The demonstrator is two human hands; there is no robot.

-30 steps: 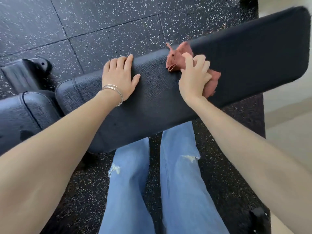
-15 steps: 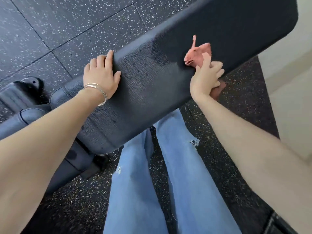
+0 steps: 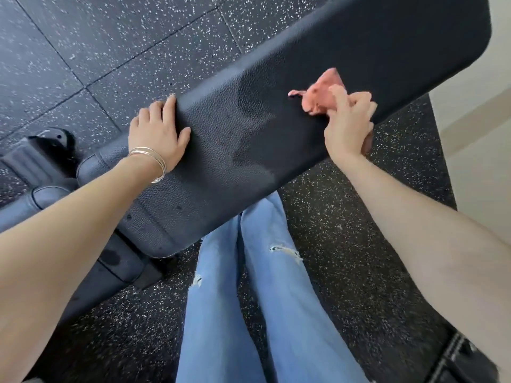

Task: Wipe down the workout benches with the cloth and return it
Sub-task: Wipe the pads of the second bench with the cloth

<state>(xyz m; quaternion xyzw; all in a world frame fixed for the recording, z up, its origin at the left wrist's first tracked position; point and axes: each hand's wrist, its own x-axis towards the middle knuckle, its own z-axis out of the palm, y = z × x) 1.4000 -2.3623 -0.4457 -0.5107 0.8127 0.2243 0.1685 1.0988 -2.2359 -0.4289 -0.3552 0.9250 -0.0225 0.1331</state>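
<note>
A long black padded bench back (image 3: 276, 128) runs diagonally across the view, with damp wipe streaks near its middle. My right hand (image 3: 347, 125) is closed on a crumpled pink cloth (image 3: 318, 95) and presses it against the pad near the near edge. My left hand (image 3: 157, 131), with thin bangles at the wrist, lies flat and open on the pad's far edge toward its lower end. The cloth's lower part is hidden under my fingers.
A second black seat pad (image 3: 55, 197) adjoins the bench at the left, above its frame (image 3: 121, 269). The bench base foot (image 3: 36, 153) sits on speckled black rubber flooring (image 3: 83, 51). My jeans-clad legs (image 3: 249, 299) stand close below the pad. A pale wall (image 3: 484, 134) is at the right.
My right hand has swept the cloth along the pad toward the near edge and curled tighter on it. The left hand stays flat on the pad. Damp streaks now show mid-pad.
</note>
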